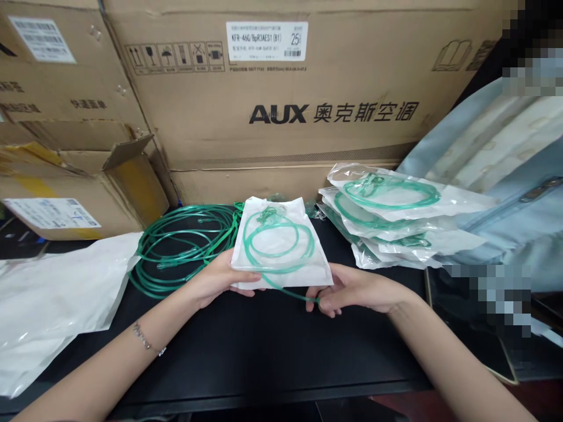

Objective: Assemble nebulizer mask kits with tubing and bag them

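My left hand (224, 276) grips the left edge of a clear-fronted white pouch (281, 234), thumb on top and fingers underneath. Inside lies a coil of green tubing, and one length of green tube (292, 295) runs out from the pouch's near edge. That loose tube is pinched between the thumb and fingers of my right hand (343, 292), just below the pouch's near right corner. Left of the pouch, loose coils of green tubing (176, 258) lie on the black table (264, 357).
On the right is a stack of white pouches (391, 217) with green tubing inside. Flat white bags (57, 293) lie at the left. Behind stand a large cardboard box (272, 140) and an opened smaller carton (57, 187). A person's light blue clothing (519, 205) is close on the right.
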A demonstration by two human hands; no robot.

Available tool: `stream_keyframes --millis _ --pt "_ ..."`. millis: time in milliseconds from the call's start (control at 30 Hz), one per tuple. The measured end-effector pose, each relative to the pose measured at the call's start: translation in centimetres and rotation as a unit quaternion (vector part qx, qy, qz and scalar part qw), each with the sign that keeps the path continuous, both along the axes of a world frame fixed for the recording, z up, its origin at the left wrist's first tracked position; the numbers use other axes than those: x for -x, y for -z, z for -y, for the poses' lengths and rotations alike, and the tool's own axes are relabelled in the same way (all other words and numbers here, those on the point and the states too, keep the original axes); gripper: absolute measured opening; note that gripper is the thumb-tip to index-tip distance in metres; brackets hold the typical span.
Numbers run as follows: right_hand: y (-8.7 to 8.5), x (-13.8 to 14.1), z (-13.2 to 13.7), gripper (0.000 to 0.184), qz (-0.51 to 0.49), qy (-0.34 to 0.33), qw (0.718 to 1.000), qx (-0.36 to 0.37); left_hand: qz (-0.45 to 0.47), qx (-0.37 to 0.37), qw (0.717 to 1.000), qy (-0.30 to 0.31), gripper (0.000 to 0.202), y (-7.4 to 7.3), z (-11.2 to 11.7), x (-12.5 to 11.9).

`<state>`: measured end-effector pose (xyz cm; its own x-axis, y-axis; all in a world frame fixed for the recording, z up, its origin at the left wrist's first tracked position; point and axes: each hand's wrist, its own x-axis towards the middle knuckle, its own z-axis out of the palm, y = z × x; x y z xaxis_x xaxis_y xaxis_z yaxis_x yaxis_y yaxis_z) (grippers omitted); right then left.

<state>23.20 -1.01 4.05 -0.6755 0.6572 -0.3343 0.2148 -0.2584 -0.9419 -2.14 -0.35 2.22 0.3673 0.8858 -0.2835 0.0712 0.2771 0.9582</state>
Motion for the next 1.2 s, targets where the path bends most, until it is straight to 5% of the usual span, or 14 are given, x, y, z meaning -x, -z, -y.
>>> stream_keyframes --millis 100,333,600,933,1200 --pt "-0.3 -0.7 0.0 0.054 -0.048 0.049 0.997 0.024 -0.015 -0.016 1.0 -0.004 0.059 0.0 0.0 0.1" --pt "-0.5 -1.2 -0.4 0.052 -0.065 0.198 0.978 0.005 -0.014 -0.032 0.999 -0.01 0.051 0.0 0.3 -0.2" --pt "-0.9 -1.0 -0.1 0.077 -0.019 0.171 0.985 0.03 -0.008 -0.016 0.997 -0.076 0.056 0.0 0.4 -0.7" --pt "0.9 0.9 -0.8 0.037 0.029 0.276 0.956 -0.097 -0.028 -0.006 0.998 -0.056 0.051 -0.5 0.6 -1.0" --pt "2.0 0.7 -1.0 0.051 -0.074 0.276 0.958 0.025 -0.002 -0.007 0.998 -0.061 0.056 -0.5 0.7 -1.1"
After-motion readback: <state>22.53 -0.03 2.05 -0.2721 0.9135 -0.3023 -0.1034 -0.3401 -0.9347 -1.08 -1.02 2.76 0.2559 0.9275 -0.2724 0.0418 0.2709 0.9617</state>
